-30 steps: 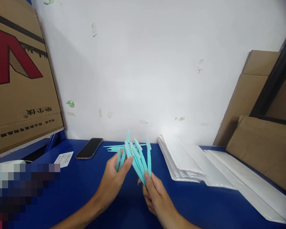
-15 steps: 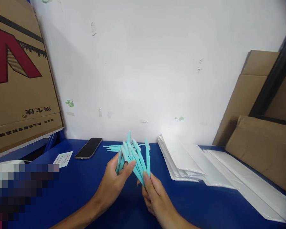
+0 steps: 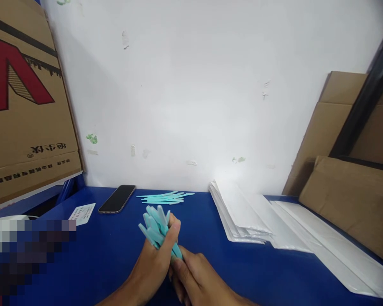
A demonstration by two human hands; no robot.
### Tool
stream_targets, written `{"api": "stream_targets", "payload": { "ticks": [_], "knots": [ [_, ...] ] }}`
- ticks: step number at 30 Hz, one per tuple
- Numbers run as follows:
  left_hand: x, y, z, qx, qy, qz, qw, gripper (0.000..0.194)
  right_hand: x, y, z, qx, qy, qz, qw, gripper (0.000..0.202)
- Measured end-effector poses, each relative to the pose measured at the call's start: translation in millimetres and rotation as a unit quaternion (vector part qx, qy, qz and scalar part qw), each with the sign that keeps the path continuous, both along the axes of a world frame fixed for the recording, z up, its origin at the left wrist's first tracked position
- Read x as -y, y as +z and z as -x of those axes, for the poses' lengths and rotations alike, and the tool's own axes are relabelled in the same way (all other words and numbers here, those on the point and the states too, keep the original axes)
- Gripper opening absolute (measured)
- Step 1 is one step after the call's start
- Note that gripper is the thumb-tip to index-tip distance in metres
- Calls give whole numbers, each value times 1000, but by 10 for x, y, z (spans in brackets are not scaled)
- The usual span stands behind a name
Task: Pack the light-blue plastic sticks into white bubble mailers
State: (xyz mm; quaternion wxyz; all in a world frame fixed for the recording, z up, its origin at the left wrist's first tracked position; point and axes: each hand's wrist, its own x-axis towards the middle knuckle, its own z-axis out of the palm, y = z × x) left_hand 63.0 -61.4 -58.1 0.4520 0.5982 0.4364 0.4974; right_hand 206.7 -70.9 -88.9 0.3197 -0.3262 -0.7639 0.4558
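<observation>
A bundle of several turquoise eyebrow razors (image 3: 156,223) is held low over the blue table, their broader blade ends fanned up and to the left. My left hand (image 3: 159,255) is closed around the bundle, thumb pressed along its right side. At the lower end of the handles, my right hand (image 3: 199,272) is closed with its thumb and fingers against them, touching the left hand. Part of the handles is hidden by my fingers. Beyond the hands, a loose pile of more turquoise razors (image 3: 166,198) lies on the table near the wall.
A black phone (image 3: 117,199) and a white printed card (image 3: 82,213) lie to the left. Stacked white envelopes (image 3: 242,212) cover the right side. A large carton (image 3: 25,127) stands at left, folded cardboard (image 3: 347,204) at right, and a white wall (image 3: 191,85) behind the blue table (image 3: 83,263).
The razors, spread between both hands before, are now gathered into a tighter bundle in the left hand. Both hands have come together, lower and nearer to me. The pile behind is more fully visible.
</observation>
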Motion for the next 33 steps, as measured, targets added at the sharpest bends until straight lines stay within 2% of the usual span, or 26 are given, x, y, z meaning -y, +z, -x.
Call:
{"api": "stream_targets", "payload": {
  "ticks": [4,6,8,11,14,18,23,28,31,33],
  "knots": [
    [-90,80,41,1,49,-69,996,43,-64,-46,20,-37,-84,94,991,45],
    [-152,159,88,25,73,-113,991,43,-96,-47,23,-88,-94,130,983,54],
    [-198,222,125,74,54,-134,987,47,-114,-32,18,-143,-94,145,974,59],
    [-221,219,129,99,20,-95,990,46,-111,-8,1,-188,-115,155,963,54],
    [-201,120,81,49,37,-44,997,45,-83,-3,-21,-194,-138,130,963,49],
    [-159,30,3,-2,53,-41,998,48,-22,24,-58,-152,-151,68,974,44],
    [-130,28,-41,-26,26,-38,999,49,65,74,-77,-117,-166,-11,979,43],
    [-131,-10,-35,-24,14,5,1000,45,125,-22,-87,-72,-152,-73,983,47],
    [-146,-44,-18,-15,20,-9,1000,46,118,-51,-108,-47,-136,-105,984,50],
    [-158,-77,-6,-11,19,-22,1000,43,82,10,-126,-51,-142,-144,978,51]
  ]
}}
